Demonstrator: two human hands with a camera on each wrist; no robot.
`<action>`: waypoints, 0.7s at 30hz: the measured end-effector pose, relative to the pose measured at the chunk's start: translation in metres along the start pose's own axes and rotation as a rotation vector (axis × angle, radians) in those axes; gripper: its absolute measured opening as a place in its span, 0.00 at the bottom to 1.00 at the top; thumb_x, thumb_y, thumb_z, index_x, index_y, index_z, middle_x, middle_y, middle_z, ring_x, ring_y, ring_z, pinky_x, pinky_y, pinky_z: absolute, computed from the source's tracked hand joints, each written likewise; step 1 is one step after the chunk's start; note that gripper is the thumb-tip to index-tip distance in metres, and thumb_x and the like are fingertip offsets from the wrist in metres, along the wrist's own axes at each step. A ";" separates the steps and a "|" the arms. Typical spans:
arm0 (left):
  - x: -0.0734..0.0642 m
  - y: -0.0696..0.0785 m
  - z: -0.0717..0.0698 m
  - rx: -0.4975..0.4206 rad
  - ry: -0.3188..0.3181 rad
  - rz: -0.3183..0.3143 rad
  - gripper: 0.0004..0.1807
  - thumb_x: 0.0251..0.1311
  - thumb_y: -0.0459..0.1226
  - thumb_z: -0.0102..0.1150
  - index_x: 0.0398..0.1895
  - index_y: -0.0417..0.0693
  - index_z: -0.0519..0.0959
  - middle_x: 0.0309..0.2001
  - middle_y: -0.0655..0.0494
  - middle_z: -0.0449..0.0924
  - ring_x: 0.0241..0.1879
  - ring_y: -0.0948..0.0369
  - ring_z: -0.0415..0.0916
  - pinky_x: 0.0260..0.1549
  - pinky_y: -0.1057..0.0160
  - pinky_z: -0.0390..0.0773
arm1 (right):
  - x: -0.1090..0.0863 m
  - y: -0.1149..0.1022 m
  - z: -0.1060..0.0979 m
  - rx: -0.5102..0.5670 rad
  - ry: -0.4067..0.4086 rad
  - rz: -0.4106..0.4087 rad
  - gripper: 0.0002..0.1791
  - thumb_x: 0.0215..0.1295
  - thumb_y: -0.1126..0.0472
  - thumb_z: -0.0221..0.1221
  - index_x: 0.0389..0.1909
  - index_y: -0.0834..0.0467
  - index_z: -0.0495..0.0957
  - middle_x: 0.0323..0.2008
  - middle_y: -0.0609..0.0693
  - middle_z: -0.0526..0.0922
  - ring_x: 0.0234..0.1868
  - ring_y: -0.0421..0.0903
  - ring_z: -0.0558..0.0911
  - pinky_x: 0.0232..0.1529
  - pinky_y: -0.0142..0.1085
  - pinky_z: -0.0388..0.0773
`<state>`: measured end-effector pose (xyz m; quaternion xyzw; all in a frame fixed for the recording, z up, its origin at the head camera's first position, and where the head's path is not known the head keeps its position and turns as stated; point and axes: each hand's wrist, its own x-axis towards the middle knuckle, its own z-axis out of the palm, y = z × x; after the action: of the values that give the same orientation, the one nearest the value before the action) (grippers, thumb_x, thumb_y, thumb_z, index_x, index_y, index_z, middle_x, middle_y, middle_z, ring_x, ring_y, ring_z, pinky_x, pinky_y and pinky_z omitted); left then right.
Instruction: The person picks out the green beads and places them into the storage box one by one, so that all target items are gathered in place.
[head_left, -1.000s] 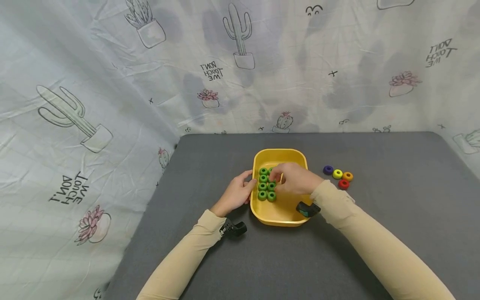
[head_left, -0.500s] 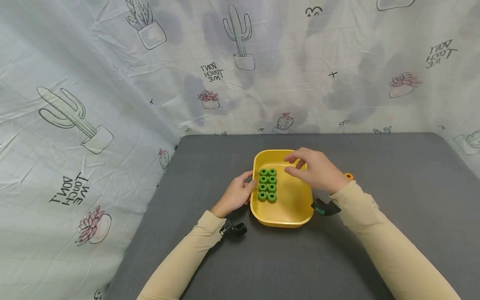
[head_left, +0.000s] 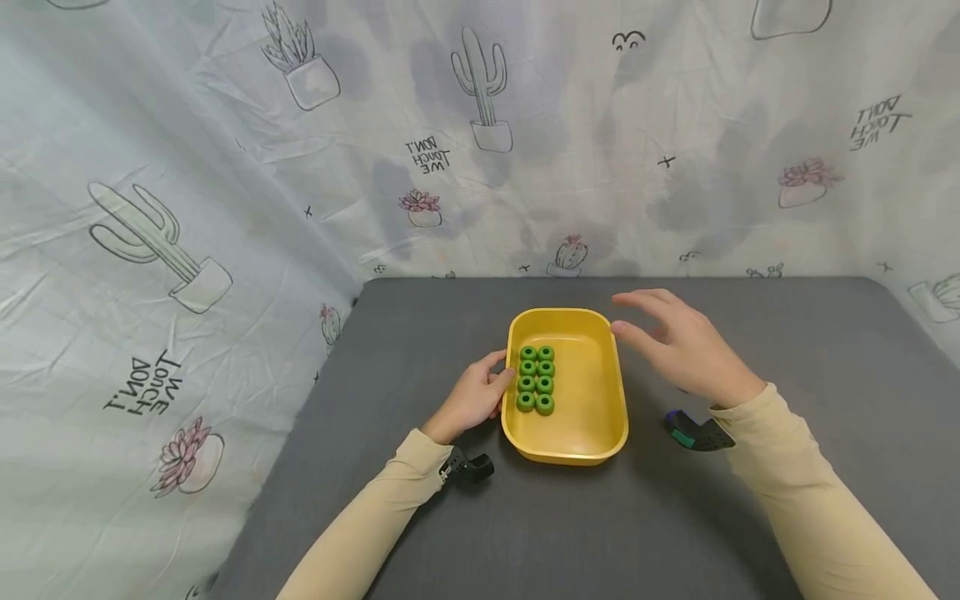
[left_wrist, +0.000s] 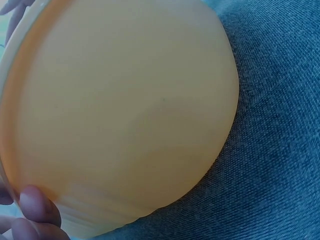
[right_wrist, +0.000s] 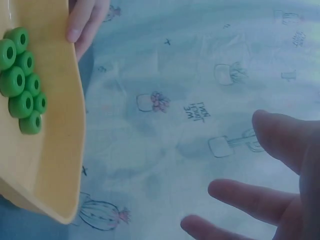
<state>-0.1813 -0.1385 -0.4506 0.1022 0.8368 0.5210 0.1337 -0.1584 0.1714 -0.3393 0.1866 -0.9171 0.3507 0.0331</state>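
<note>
The yellow tray [head_left: 588, 400] rests on the dark table, with several green rings [head_left: 545, 389] in two columns along its left side. My left hand [head_left: 472, 398] holds the tray's left edge, thumb at the rim and fingers outside. The left wrist view shows the tray's outer wall [left_wrist: 125, 110] with fingertips [left_wrist: 37, 205] against it. Right of the tray, my right hand [head_left: 686, 346] is raised over the table, thumb and fingers spread apart with nothing between them. The right wrist view confirms the parted fingers [right_wrist: 255, 200] beside the tray.
A grey tabletop [head_left: 420, 333] lies under the tray. Behind it and to the left hangs a pale cloth [head_left: 555, 192] printed with cacti. Black straps with small cameras [head_left: 699, 433] sit on both wrists.
My right hand has left the green rings and moved right, out of the tray, its fingers spreading. It now covers the coloured rings seen on the table before. The left hand stays put.
</note>
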 end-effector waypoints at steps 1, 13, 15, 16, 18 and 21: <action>0.000 0.000 0.000 0.001 0.000 0.002 0.29 0.81 0.42 0.49 0.80 0.44 0.62 0.17 0.56 0.73 0.14 0.63 0.68 0.18 0.66 0.69 | -0.002 0.001 -0.002 -0.009 0.005 0.000 0.32 0.79 0.42 0.54 0.75 0.55 0.70 0.73 0.60 0.68 0.70 0.65 0.70 0.62 0.67 0.71; 0.002 0.005 0.000 0.015 -0.002 0.028 0.28 0.81 0.42 0.48 0.79 0.44 0.63 0.16 0.57 0.73 0.14 0.63 0.68 0.18 0.66 0.68 | -0.024 0.010 -0.020 -0.129 0.128 -0.049 0.44 0.74 0.44 0.62 0.82 0.59 0.56 0.82 0.70 0.43 0.80 0.77 0.36 0.71 0.77 0.36; 0.002 0.004 0.000 0.012 -0.002 0.029 0.29 0.81 0.42 0.48 0.79 0.44 0.63 0.17 0.57 0.73 0.14 0.63 0.69 0.18 0.66 0.68 | -0.027 0.010 -0.021 -0.172 0.151 -0.047 0.46 0.73 0.42 0.63 0.82 0.59 0.56 0.82 0.71 0.42 0.80 0.78 0.34 0.70 0.78 0.34; 0.001 0.004 0.000 0.012 -0.002 0.027 0.29 0.81 0.42 0.48 0.79 0.44 0.63 0.17 0.57 0.73 0.14 0.63 0.69 0.18 0.66 0.69 | -0.029 0.010 -0.022 -0.188 0.152 -0.039 0.46 0.73 0.42 0.62 0.82 0.58 0.56 0.82 0.70 0.40 0.80 0.78 0.32 0.69 0.79 0.32; 0.000 0.002 0.001 0.019 -0.002 0.020 0.29 0.81 0.42 0.49 0.79 0.43 0.62 0.17 0.57 0.73 0.14 0.63 0.69 0.18 0.66 0.69 | -0.032 0.010 -0.023 -0.204 0.140 -0.020 0.46 0.74 0.40 0.61 0.83 0.57 0.55 0.83 0.69 0.37 0.80 0.77 0.29 0.68 0.80 0.29; -0.001 0.000 0.001 0.027 0.000 0.017 0.29 0.81 0.42 0.49 0.79 0.43 0.62 0.16 0.57 0.73 0.14 0.63 0.69 0.18 0.66 0.69 | -0.036 0.010 -0.025 -0.200 0.105 0.024 0.46 0.75 0.39 0.58 0.84 0.53 0.52 0.83 0.66 0.32 0.80 0.75 0.25 0.66 0.81 0.26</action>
<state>-0.1798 -0.1380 -0.4509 0.1111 0.8427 0.5110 0.1279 -0.1305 0.2065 -0.3337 0.1527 -0.9468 0.2669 0.0954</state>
